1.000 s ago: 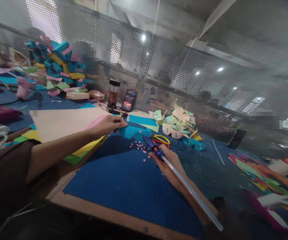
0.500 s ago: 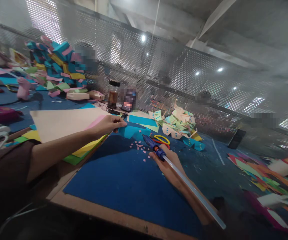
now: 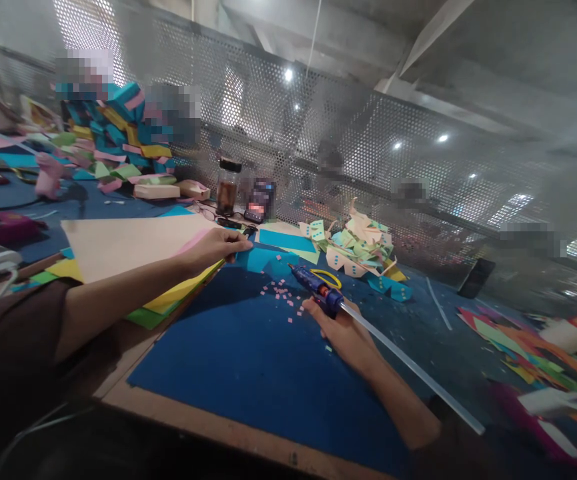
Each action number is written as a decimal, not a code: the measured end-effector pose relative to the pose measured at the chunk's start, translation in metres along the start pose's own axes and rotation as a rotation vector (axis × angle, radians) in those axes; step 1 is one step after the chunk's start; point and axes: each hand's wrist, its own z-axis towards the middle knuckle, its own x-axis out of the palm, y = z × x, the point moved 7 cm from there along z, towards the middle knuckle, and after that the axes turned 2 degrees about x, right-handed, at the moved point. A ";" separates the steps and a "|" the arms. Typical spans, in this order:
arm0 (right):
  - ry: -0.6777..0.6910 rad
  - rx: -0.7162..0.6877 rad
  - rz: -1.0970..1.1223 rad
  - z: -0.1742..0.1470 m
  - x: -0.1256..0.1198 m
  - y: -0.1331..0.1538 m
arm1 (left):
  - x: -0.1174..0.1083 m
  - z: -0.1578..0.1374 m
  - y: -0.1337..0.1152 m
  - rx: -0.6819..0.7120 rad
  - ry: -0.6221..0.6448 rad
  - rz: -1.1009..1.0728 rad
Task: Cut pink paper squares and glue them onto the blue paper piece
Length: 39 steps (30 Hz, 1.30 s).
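My left hand (image 3: pixel 221 247) pinches the left end of a folded blue paper strip (image 3: pixel 268 259) just above the blue table mat (image 3: pixel 248 373). In my right hand (image 3: pixel 343 330) is a dark blue hot glue gun (image 3: pixel 313 285), its nozzle close to the strip's right end. A long clear glue stick (image 3: pixel 413 365) juts out of its back. Small pink paper squares (image 3: pixel 281 292) lie scattered on the mat below the strip. Beyond the gun shows the yellow handle of a pair of scissors (image 3: pixel 329 277), partly hidden.
Stacked paper sheets (image 3: pixel 128 243) lie under my left forearm. Behind stand a lidded jar (image 3: pixel 228 187) and a phone (image 3: pixel 259 200). Folded paper pieces (image 3: pixel 361 243) are heaped at the back right, blue and pink ones (image 3: pixel 118 127) at the left. Coloured strips (image 3: pixel 533 347) lie far right.
The glue gun has shifted slightly right, its nozzle now further from the strip, and its stick swings right. One pink square now shows on the strip. My left hand stays nearly still.
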 end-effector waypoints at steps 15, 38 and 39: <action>0.325 0.017 0.032 -0.001 0.033 -0.012 | -0.009 0.005 0.010 -0.036 -0.101 -0.045; 0.368 0.028 -0.003 0.007 0.047 -0.014 | -0.008 0.007 0.010 -0.016 -0.105 -0.030; 0.368 0.032 -0.003 0.008 0.047 -0.015 | -0.007 0.007 0.010 -0.015 -0.103 -0.032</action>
